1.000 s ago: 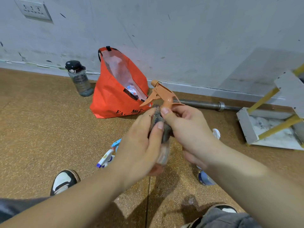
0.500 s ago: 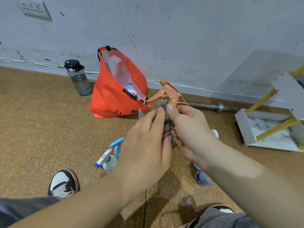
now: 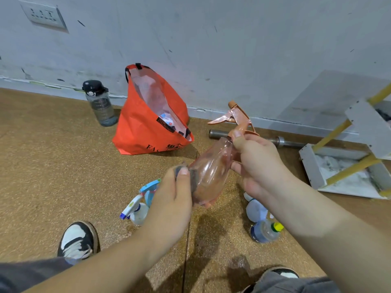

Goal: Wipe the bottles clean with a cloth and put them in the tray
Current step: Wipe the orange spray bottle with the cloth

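Step in hand: wiping. No bottle shows in the tray yet.

- Right hand (image 3: 260, 166) grips the pink bottle (image 3: 211, 172) at the neck, thumb just under the trigger head (image 3: 237, 117). The bottle is in the air and tilted, head up and away, base down toward the person.
- Left hand (image 3: 171, 199) pinches a grey cloth (image 3: 193, 178) and presses it against the bottle's side wall. Both hands are full, neither is free.
- The body looks thin and clear, so it probably flexes under a hard squeeze. The far side and base are not visible, so how clean they are cannot be told.

Next move, as a judgement: turn the bottle at the neck so the cloth covers the unseen side and the base. Then carry it right to the tray (image 3: 310, 168).

Edges and room:
- The tray is on the floor to the right, well apart from the hands, with a raised white rim. Yellow rails (image 3: 357, 166) slant across its opening, so entry likely has to come from the near-left corner, low and under the rails.
- The bar (image 3: 281, 141) lies along the wall beyond the right hand, off the straight path.
- Small bottles (image 3: 264, 231) sit under the right forearm. A low sweep could knock them, so lift first.
- The blue sprayer (image 3: 137, 208) lies below the left hand, near a shoe (image 3: 78, 240).
- The bag (image 3: 143, 132) and flask (image 3: 101, 106) sit far left by the wall, out of the way.
- The floor between hands and tray looks open.
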The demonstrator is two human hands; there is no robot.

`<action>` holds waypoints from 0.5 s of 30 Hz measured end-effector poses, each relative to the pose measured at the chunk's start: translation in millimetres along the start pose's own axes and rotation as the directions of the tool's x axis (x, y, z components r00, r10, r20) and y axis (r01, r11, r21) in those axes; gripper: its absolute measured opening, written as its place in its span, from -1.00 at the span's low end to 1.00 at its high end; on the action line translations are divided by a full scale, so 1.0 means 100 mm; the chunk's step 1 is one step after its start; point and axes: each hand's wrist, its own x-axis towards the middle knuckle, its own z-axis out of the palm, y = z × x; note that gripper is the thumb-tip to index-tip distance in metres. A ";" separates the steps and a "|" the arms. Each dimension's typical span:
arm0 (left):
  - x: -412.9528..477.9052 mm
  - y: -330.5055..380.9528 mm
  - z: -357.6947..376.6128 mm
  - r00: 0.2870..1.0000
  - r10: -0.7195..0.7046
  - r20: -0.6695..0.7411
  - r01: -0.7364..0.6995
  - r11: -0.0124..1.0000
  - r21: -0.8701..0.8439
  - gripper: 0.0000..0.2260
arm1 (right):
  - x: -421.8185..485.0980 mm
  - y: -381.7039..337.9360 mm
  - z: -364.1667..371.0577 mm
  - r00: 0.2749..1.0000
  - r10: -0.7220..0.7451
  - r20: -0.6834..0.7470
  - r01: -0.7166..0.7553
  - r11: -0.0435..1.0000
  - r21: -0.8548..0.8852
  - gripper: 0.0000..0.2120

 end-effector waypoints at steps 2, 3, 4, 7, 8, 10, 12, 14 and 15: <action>0.03 0.07 -0.02 0.963 0.267 0.036 -0.267 0.929 0.257 -0.64 | -0.05 0.06 0.04 0.998 -0.002 0.063 0.004 1.000 -0.025 -0.80; 0.03 0.12 -0.01 0.920 0.383 0.088 -0.386 0.841 0.379 -0.60 | -0.10 0.10 0.06 0.994 0.000 0.111 0.004 0.999 -0.041 -0.80; 0.03 0.17 -0.01 0.891 0.435 0.131 -0.443 0.770 0.459 -0.55 | -0.16 0.15 0.08 0.988 0.001 0.153 0.010 0.998 -0.068 -0.81; 0.14 0.20 -0.08 0.891 0.405 0.205 -0.452 0.746 0.489 -0.52 | -0.27 0.26 0.13 0.980 -0.026 0.198 0.056 0.988 -0.145 -0.84; 0.18 0.18 -0.11 0.889 0.393 0.233 -0.457 0.784 0.421 -0.53 | -0.27 0.28 0.14 0.980 -0.045 0.194 0.075 0.985 -0.155 -0.85; 0.23 0.14 -0.16 0.894 0.356 0.271 -0.422 0.873 0.243 -0.63 | -0.26 0.26 0.16 0.983 -0.067 0.169 0.090 0.987 -0.132 -0.88; 0.27 0.10 -0.19 0.952 0.200 0.233 -0.221 0.973 0.068 -0.73 | -0.24 0.23 0.17 0.984 -0.089 0.156 0.109 0.986 -0.125 -0.91; 0.26 0.06 -0.21 0.966 -0.100 0.238 0.105 0.994 -0.008 -0.65 | -0.21 0.20 0.14 0.985 -0.096 0.146 0.115 0.985 -0.127 -0.94; 0.25 0.02 -0.22 0.938 -0.220 0.268 0.231 0.973 -0.007 -0.58 | -0.18 0.19 0.11 0.986 -0.092 0.136 0.109 0.986 -0.128 -0.94</action>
